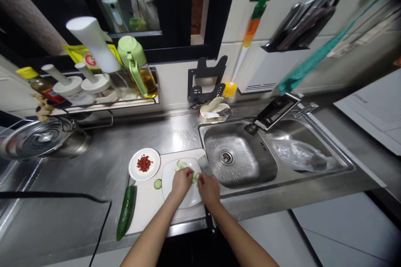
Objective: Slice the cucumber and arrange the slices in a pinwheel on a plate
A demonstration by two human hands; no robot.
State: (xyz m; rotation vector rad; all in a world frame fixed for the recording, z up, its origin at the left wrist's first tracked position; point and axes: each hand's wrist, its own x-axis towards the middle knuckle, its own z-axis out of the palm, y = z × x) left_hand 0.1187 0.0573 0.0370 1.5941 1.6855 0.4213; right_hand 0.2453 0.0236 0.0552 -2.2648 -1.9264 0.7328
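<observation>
Both my hands are over a white square plate [171, 192] that stands on a pale cutting board [145, 212]. My left hand [181, 182] is closed in a pinch, its fingertips at thin cucumber slices [194, 177]. From the right, my right hand [209, 188] pinches at the same slices. More cucumber slices [181, 163] lie near the plate's far edge. One round slice [158, 184] rests on the board, left of the plate. A knife with a black handle [209, 219] lies partly hidden beneath my right wrist. At the board's left edge is a cut cucumber [126, 212].
A small white plate [134, 166] holds chopped red pieces [144, 163]. To the right is a steel sink [250, 167] with a black tap [272, 110] and a plastic bag [300, 156]. Bottles stand on a rack [109, 105]; a lidded pot [46, 137] sits left.
</observation>
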